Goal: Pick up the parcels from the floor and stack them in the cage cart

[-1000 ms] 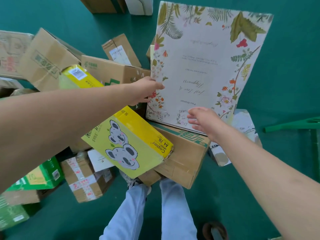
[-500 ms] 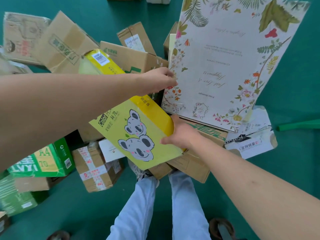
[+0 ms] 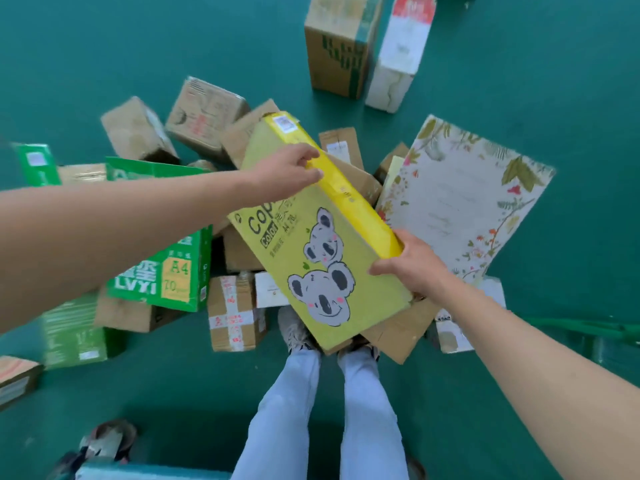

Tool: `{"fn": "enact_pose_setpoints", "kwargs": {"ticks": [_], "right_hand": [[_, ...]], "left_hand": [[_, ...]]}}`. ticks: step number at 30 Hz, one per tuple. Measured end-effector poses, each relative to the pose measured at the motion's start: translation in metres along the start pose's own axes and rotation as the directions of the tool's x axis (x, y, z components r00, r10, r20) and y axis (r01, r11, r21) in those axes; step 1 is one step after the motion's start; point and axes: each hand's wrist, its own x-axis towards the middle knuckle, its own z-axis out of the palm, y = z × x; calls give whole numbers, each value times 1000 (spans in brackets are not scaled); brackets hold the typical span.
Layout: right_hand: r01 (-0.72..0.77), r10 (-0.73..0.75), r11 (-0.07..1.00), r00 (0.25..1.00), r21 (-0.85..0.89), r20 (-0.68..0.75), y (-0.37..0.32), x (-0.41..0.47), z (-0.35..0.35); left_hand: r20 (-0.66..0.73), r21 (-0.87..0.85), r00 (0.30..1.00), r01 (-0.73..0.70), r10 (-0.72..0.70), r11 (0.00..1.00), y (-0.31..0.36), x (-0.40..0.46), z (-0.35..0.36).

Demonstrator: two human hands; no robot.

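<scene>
Both hands hold the yellow box (image 3: 311, 237). It is a long, flat cardboard box with two gray koalas drawn on its big face. The left hand (image 3: 287, 169) curls its fingers over the bright yellow side edge near the far end. The right hand (image 3: 412, 263) grips the near end of that same edge, thumb on the koala face. The box is tilted, and its near corner sits above the person's shoes (image 3: 298, 332).

Just past the right hand lies a flat white flower box (image 3: 460, 209), smooth, with leaves printed round its edges. Under the yellow box and the right hand is a plain brown box (image 3: 401, 332), rough and dull.

Below the left arm sits a shiny green paper box (image 3: 166, 271), and near it a small brown box with red and white tape (image 3: 235, 313). More brown boxes are packed close beyond the left hand.

The green floor (image 3: 519, 81) is bare far past both hands and out to the right of the right arm.
</scene>
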Motion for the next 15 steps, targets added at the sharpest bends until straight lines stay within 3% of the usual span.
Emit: {"fn": "enact_pose_setpoints", "kwargs": {"ticks": [2, 10, 13, 15], "right_hand": [[19, -19, 998, 1000, 60, 1, -38, -46, -9], [64, -91, 966, 991, 251, 98, -155, -176, -6], [95, -143, 961, 975, 260, 173, -195, -215, 8], [125, -190, 957, 953, 263, 237, -216, -238, 18]], "left_hand": [[-72, -20, 997, 24, -25, 1000, 6, -60, -44], [-102, -140, 976, 179, -194, 974, -14, -289, -138], [-165, -257, 939, 253, -301, 933, -33, -380, -146], [-244, -400, 876, 299, -415, 866, -47, -434, -143]]}}
